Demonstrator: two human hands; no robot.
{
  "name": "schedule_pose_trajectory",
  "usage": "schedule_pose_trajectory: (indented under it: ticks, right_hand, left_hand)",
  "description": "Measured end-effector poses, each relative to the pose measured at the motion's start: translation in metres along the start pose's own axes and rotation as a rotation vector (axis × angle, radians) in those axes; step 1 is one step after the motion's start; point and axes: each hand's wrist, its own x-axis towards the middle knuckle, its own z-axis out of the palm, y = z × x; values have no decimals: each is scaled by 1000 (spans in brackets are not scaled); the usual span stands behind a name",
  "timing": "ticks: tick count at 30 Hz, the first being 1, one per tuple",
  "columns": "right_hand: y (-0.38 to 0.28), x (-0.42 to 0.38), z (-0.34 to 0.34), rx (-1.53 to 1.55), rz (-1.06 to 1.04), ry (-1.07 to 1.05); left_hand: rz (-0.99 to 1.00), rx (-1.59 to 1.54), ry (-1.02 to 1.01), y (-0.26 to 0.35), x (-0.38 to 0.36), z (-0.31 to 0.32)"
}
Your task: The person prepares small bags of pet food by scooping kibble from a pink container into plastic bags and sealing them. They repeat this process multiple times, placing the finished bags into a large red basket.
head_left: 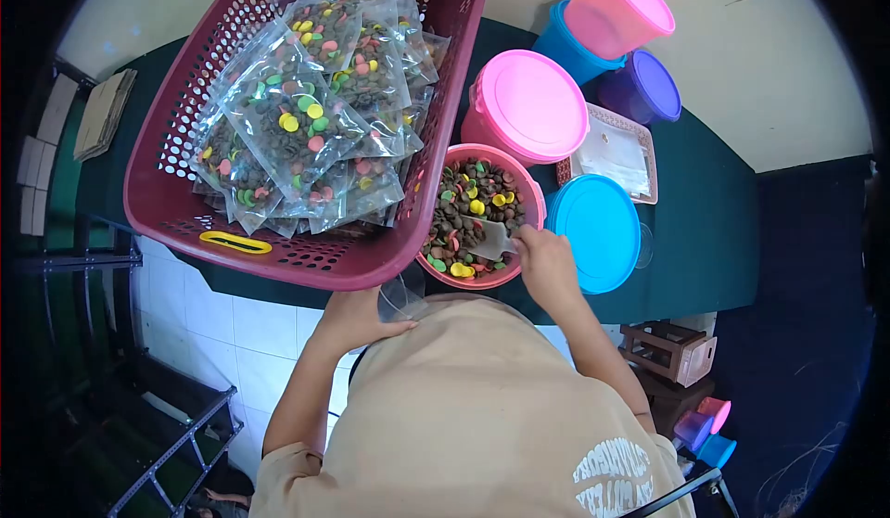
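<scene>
My right hand (pixel 547 263) grips the handle of a whitish scoop (pixel 489 242). The scoop's blade rests among small brown, yellow, green and pink drop-shaped pieces (pixel 468 189) in a round pink tub (pixel 535 193). Below the basket's near edge, my left hand (pixel 354 320) holds a clear plastic bag (pixel 402 299) close to my shirt. Some of its fingers are hidden. A large maroon basket (pixel 148 179) stands left of the tub, piled with clear bags (pixel 287 124) of the same coloured pieces.
Behind the tub is a pink-lidded container (pixel 533 105); a blue lid (pixel 598 233) lies to its right. A small tray (pixel 651 170) holds flat clear bags. Pink, blue and purple tubs (pixel 642 87) stand against the wall. Folded cardboard (pixel 104 115) lies at the table's left.
</scene>
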Motion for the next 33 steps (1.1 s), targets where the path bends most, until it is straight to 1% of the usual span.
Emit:
schedule_pose_trajectory:
  ticks: [1,2,3,5,6,10,12,14,16,17,18,19,20,22,26,28,29,31,32,33]
  right_hand:
    - [-4,1,8,-19,-54,80]
    - [-7,1,13,-37,-109,158]
    - [-11,0,15,-37,-111,155]
    - [-17,0,17,-69,-68,98]
    - [-14,0,19,-32,-48,100]
    - [-10,0,7,48,-6,101]
    - [-9,0,-3,61,14,74]
    - [-4,-2,-7,72,37,48]
    - [2,-4,-8,191,104,34]
    - [6,-4,-7,190,103,33]
    - [10,-5,-5,297,139,30]
    - [12,-5,-4,404,172,27]
    - [12,-5,-5,404,167,24]
    - [9,-6,-11,321,80,91]
    - [-15,-9,-35,260,16,98]
    - [-26,-11,-46,304,-70,41]
    - [-31,-11,-50,300,-73,41]
    - [-44,-10,-55,194,-185,-45]
    - [-54,-9,-61,65,-180,-122]
    - [-61,-9,-63,63,-181,-124]
  left_hand:
    - [-1,-2,2,1,1,2]
    - [73,-2,53,0,3,5]
    - [145,-2,103,0,3,6]
    - [163,4,113,4,3,5]
    - [184,10,120,4,3,5]
    - [181,4,150,0,1,7]
    - [148,-2,98,-6,2,10]
    - [129,-23,88,-5,0,5]
    - [110,-45,83,-5,-4,0]
    - [163,-45,137,-6,-6,-1]
    - [215,-45,192,-7,-8,-2]
    - [211,-46,197,-7,-8,-1]
    - [236,-63,203,-6,-8,0]
    - [258,-83,213,-3,-9,3]
    - [276,-50,273,2,-9,11]
    - [290,-33,307,0,-8,15]
    - [292,-58,300,-3,-8,17]
    - [292,-89,295,-3,-9,19]
    - [300,-85,294,-1,-9,17]
    - [307,-81,293,1,-9,16]
